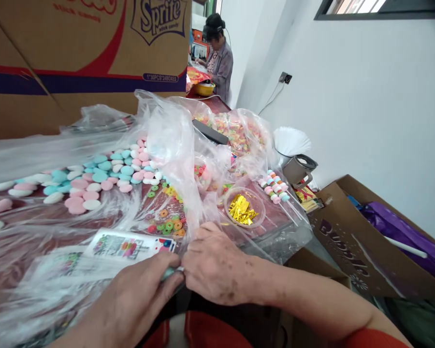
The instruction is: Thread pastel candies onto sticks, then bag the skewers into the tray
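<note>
Close to the table's front edge, my left hand (137, 290) pinches a pale blue candy (169, 273) between thumb and fingers. My right hand (217, 266) is closed against the left fingertips; what it grips is hidden under the curled fingers. Beyond the hands are small fruit-coloured ring candies (170, 225) and a heap of pink, white and blue round candies (101, 175) on clear plastic sheeting (166, 125). Printed cards (126, 245) in clear bags lie by my left hand. A round plastic tub (263, 212) of gold twist ties (242, 211) stands beyond my right hand.
Candy skewers (274, 187) on white sticks rest at the table's right side near a grey mug (299, 170). Behind lies a big bag of ring candies (235, 128). A large carton (87, 63) stands left, an opened box (355, 241) right. Another person (223, 65) works behind.
</note>
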`<state>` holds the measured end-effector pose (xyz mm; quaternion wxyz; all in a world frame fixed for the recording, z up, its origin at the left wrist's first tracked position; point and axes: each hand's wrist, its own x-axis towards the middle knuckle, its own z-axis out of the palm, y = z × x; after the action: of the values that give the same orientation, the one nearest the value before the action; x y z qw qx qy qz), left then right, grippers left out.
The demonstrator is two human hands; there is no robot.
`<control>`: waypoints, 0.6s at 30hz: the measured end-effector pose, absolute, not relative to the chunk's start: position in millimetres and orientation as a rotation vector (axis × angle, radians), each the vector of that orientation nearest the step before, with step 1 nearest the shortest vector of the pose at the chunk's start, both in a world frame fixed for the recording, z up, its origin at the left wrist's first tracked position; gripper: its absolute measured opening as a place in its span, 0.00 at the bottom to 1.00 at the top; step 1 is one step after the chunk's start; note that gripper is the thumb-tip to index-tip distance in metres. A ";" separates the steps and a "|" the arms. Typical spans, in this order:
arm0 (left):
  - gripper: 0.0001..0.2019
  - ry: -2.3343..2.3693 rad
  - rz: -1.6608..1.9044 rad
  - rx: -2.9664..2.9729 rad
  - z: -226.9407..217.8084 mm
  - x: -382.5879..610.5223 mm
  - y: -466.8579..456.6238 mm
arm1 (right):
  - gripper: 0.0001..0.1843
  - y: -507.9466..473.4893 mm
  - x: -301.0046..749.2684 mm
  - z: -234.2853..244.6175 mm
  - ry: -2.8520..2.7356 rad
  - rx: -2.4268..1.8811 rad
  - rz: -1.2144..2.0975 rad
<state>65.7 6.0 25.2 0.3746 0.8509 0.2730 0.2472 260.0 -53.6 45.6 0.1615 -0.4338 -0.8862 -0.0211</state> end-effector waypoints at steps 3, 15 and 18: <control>0.08 0.407 0.845 2.575 24.0 67.9 4.8 | 0.14 -55.6 268.7 59.3 -2.551 -1.333 0.202; 0.16 1.031 0.664 1.670 47.0 60.1 10.2 | 0.14 -34.7 374.3 56.0 -2.460 -2.530 -0.013; 0.17 1.144 0.632 1.309 50.1 61.1 10.8 | 0.15 -29.6 370.8 49.4 -2.451 -2.568 -0.029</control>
<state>61.1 10.8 50.1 0.6020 0.5651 0.4938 0.2728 370.8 -29.6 49.4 -0.2027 -0.7084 -0.6760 -0.0080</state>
